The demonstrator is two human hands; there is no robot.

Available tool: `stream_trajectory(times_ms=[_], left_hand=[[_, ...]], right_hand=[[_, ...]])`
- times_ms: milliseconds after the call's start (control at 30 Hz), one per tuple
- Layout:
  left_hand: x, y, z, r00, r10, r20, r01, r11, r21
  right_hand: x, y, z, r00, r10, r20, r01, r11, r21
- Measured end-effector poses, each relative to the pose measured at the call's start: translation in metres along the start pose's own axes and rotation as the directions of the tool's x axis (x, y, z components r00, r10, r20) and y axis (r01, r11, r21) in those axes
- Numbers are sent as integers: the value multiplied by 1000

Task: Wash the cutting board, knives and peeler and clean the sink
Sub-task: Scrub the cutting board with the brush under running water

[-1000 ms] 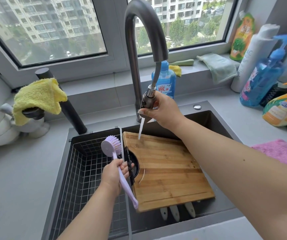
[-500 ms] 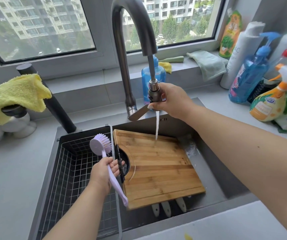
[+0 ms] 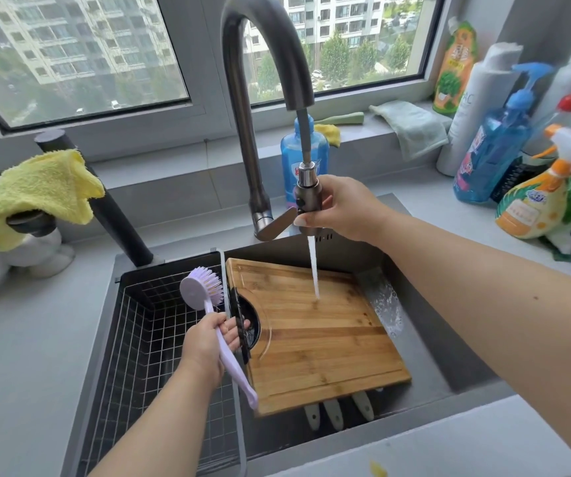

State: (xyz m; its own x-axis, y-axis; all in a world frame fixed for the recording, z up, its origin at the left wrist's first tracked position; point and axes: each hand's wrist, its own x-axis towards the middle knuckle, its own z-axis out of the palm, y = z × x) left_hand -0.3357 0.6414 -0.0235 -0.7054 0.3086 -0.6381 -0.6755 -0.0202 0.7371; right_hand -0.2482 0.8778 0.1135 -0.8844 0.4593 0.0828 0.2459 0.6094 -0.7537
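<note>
Right hand [image 3: 340, 208]: spray head [image 3: 306, 204] gripped above the cutting board [image 3: 315, 339].
Left hand [image 3: 208, 342]: brush [image 3: 204, 290] clasped at the board's left edge.

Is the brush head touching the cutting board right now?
No, the left hand holds the brush with its head raised over the wire basket, left of the cutting board.
</note>
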Motion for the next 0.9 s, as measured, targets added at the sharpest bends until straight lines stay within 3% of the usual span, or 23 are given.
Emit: stream_trajectory(times_ms=[200, 533, 700, 900], left_hand=[[-8, 4, 5, 1000, 2, -16, -3, 1000, -14], [-6, 2, 3, 1000, -16, -2, 16, 1000, -7], [-5, 2, 2, 1000, -29, 8, 29, 1000, -11], [-3, 3, 0, 999, -31, 32, 31, 999, -7]], right_hand=[[-16, -16, 16, 998, 37, 42, -44, 980, 194], [-40, -40, 33, 982, 104, 158, -175, 819, 546], [-44, -44, 35, 972, 117, 206, -217, 790, 573], [-47, -41, 19, 959, 137, 247, -241, 852, 466]])
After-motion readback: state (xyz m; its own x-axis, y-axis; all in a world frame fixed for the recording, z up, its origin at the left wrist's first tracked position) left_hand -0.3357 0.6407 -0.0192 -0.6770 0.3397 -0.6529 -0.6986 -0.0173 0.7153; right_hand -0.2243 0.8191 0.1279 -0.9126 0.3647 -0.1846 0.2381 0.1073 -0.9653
